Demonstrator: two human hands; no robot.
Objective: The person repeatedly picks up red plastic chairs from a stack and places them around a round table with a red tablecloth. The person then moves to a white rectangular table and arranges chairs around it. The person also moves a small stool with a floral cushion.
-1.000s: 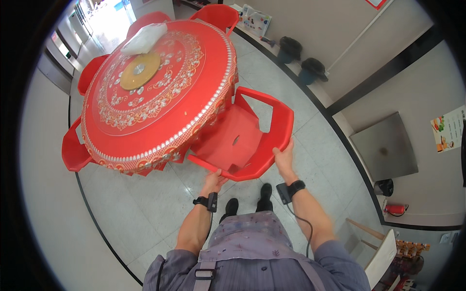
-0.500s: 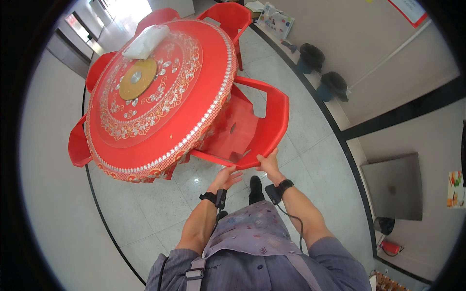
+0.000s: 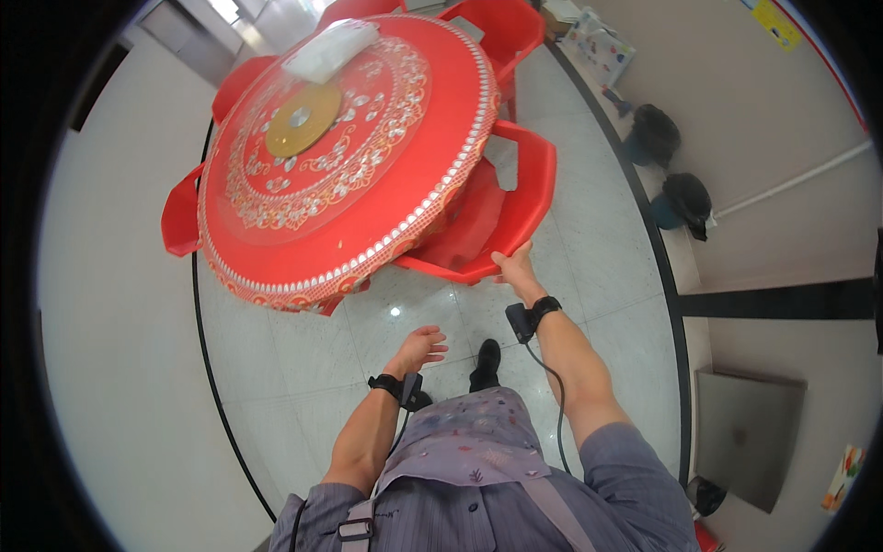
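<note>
A red plastic chair point(image 3: 529, 198) with a curved back stands partly under the near right side of the round table point(image 3: 354, 225). My right hand point(image 3: 518, 268) holds the rim of the chair's back at its near corner, thumb on top. My left hand point(image 3: 421, 350) hangs in the air over the floor, apart from the chair, its fingers loosely stretched and holding nothing. A red cloth with a white and gold pattern covers the table, with a clear sheet over its middle. Part of the chair's seat is hidden under the cloth's edge.
A gold disc point(image 3: 303, 120) and a white plastic packet point(image 3: 331, 51) lie on the table. Other red chairs point(image 3: 181, 219) stand around it. Along the right wall are two black-lined bins point(image 3: 655, 136) and a leaning grey panel point(image 3: 750, 437). My shoe point(image 3: 487, 354) is below.
My left hand has let go of the chair's edge and drawn back toward me. The chair now sits further under the table, with my right hand still on it. The view has shifted.
</note>
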